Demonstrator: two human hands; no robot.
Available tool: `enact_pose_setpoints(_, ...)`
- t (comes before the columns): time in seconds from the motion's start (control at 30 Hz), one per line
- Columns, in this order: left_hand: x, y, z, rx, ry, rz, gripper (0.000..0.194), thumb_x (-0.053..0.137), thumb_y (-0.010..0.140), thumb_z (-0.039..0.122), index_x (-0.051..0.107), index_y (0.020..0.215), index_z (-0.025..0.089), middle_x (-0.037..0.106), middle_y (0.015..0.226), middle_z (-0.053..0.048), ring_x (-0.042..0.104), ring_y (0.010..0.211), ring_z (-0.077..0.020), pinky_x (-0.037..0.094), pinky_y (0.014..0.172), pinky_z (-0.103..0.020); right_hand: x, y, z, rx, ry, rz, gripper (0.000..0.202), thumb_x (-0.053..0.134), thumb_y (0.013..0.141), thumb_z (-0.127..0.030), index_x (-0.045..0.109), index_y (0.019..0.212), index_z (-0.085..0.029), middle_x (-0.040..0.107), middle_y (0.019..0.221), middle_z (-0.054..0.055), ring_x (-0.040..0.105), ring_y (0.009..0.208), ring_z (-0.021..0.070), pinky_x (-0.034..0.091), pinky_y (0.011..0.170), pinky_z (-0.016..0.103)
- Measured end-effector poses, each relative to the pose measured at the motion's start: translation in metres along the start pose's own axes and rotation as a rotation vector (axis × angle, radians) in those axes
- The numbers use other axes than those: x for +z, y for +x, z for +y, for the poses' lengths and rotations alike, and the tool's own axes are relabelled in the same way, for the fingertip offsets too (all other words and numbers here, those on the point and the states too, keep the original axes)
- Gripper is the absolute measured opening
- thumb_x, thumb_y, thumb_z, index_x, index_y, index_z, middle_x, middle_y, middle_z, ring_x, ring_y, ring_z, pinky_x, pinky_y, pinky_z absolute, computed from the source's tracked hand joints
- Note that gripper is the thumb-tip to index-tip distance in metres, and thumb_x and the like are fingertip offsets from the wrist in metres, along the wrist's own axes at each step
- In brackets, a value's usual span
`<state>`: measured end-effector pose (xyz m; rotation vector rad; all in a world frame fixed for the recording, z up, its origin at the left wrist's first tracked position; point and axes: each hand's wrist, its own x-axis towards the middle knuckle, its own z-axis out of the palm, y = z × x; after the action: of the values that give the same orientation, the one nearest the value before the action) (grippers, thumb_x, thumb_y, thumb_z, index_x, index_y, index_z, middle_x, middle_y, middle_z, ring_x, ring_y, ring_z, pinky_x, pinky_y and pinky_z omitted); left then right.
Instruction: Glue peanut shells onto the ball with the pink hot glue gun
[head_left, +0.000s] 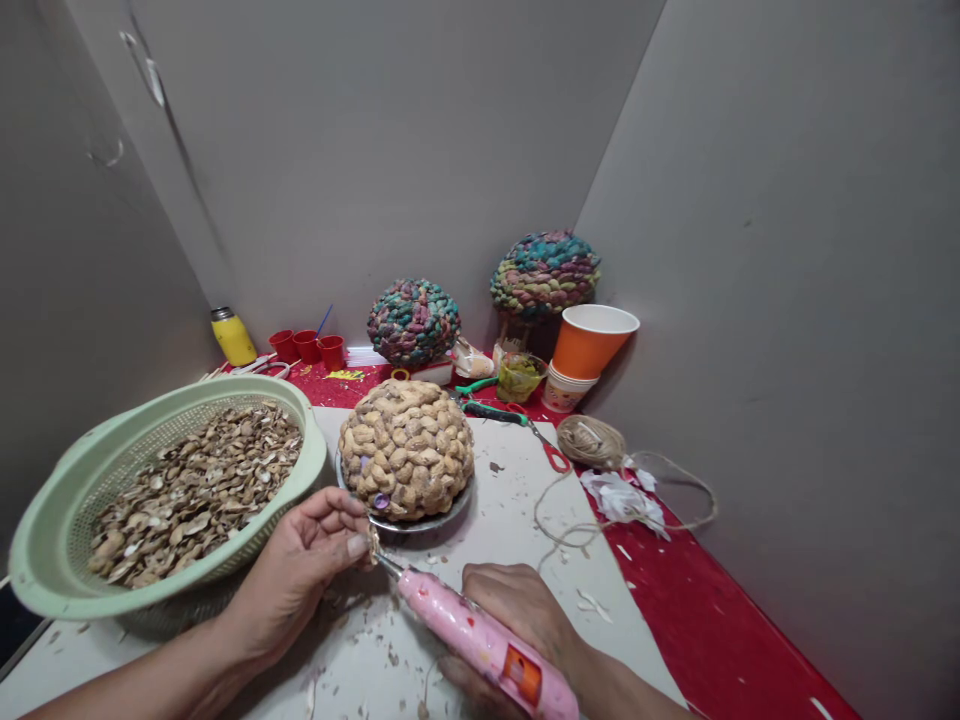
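Observation:
Between the thumb and fingers of my left hand [319,545] is a peanut shell [373,545], partly hidden by the fingertips. My right hand [517,610] is wrapped round a pink glue gun [465,622], and its metal nozzle [388,565] meets or nearly meets the shell. Just beyond both hands, a dome [409,450] covered in peanut shells sits on a shiny metal plate [442,518]. Small purple spots show low on the dome's left side. Left of my left hand stands a pale green colander [56,555] holding many loose shells [202,490].
Behind the dome are two multicoloured shell-covered domes [414,322] [546,275], red cups [306,346] and a yellow bottle [234,338]. Pliers [491,410], red-handled scissors [553,455], orange paper cups [589,345] and a twine ball [591,441] lie to the right. Grey walls [787,300] enclose the table.

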<state>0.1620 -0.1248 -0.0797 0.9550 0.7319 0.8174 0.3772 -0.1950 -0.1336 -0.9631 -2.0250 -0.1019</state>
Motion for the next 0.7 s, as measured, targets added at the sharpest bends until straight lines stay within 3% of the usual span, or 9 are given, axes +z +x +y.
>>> enact_pose_setpoints(0.7,-0.0015,0.0001,-0.0001,0.007,-0.033,0.039,0.025,0.083,0.072,0.021,0.066,0.090,0.017,0.067,0.074,0.000,0.058,0.066,-0.0106,0.048,0.067,-0.022,0.0012,-0.0045,0.0004,0.015,-0.041,-0.022,0.037,0.044,0.095,-0.044,0.037,0.065,-0.023,0.040,0.052,-0.006,0.036,0.042,0.0103,0.022,0.041,0.027)
